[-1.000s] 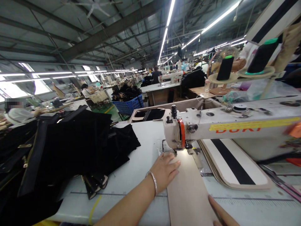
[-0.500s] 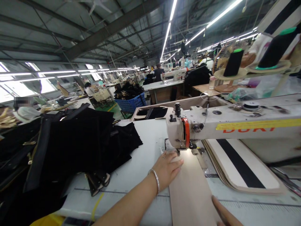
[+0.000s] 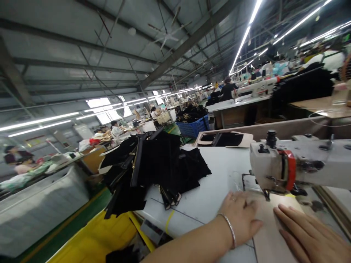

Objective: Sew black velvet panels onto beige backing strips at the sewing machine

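A beige fabric panel (image 3: 270,233) lies on the white sewing table (image 3: 219,162), its far end under the needle area of the sewing machine (image 3: 268,166). My left hand (image 3: 241,215), with a bracelet at the wrist, rests on the panel's left edge just short of the presser foot, fingers stretched forward. On the panel's right side my right hand (image 3: 309,233) lies flat, fingers extended toward the needle. Both hands press from above; neither is wrapped round anything. The machine's right part is cut off by the frame.
Black fabric pieces with zippers (image 3: 161,160) are heaped on the table's left. Below them stands a yellow bin (image 3: 109,237). A blue crate (image 3: 193,128) of black pieces is beyond the table. Left is a long white container (image 3: 52,208); people sit at tables farther back.
The view has swung left, so the machine appears farther right. My right hand has come up along the panel to near the needle. My left hand stays on the panel's left edge.
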Action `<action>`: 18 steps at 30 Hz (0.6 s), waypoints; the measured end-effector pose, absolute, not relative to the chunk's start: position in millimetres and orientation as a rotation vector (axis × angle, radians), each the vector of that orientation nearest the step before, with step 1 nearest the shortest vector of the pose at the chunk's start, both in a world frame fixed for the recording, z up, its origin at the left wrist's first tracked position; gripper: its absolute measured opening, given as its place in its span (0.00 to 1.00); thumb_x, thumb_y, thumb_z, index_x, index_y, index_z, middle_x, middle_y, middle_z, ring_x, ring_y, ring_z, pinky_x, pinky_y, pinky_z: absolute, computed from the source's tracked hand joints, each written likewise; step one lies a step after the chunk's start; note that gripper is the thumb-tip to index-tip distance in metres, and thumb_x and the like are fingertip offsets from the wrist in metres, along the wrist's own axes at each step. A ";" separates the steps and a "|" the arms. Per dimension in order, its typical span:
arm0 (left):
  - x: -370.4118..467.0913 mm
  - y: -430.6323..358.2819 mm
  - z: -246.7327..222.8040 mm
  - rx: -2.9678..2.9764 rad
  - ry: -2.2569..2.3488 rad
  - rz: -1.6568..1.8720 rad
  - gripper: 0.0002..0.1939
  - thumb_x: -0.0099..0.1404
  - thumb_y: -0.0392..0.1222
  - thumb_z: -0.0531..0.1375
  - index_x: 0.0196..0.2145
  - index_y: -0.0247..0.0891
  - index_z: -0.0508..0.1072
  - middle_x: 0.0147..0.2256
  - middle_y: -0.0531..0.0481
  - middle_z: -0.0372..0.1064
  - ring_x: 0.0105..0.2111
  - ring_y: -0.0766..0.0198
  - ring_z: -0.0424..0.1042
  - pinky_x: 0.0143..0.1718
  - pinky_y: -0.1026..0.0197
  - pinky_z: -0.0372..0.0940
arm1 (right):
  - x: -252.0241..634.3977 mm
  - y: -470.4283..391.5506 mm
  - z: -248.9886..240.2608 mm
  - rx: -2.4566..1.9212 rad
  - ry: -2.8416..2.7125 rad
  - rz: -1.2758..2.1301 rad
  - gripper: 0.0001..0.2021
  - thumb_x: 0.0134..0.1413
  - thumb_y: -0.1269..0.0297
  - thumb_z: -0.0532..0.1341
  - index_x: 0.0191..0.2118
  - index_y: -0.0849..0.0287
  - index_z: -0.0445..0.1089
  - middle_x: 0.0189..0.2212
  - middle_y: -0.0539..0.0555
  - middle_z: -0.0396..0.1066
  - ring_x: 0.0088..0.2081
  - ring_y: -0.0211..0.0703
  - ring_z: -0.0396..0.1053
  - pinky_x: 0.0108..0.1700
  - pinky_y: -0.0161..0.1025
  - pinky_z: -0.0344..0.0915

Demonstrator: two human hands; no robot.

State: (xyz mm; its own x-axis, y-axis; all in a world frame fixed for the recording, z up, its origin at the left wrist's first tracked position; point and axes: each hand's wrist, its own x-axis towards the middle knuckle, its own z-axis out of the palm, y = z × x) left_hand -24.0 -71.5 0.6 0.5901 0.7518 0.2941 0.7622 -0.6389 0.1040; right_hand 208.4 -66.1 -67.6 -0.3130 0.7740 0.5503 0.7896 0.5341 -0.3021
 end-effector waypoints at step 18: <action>-20.7 -74.5 8.1 -2.849 -1.467 -0.535 0.21 0.68 0.43 0.55 0.57 0.38 0.65 0.60 0.45 0.61 0.62 0.53 0.58 0.63 0.41 0.52 | 197.7 -102.5 -21.4 -1.397 -2.288 -0.304 0.22 0.61 0.56 0.53 0.59 0.54 0.64 0.59 0.54 0.64 0.59 0.50 0.60 0.59 0.51 0.61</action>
State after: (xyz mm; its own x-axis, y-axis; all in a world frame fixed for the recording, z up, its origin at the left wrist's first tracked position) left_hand -20.7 -74.5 8.1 0.5392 0.8073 0.2398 0.7721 -0.5876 0.2422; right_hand 197.7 -102.5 -21.4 -0.3931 0.7874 0.4748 0.8842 0.4654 -0.0399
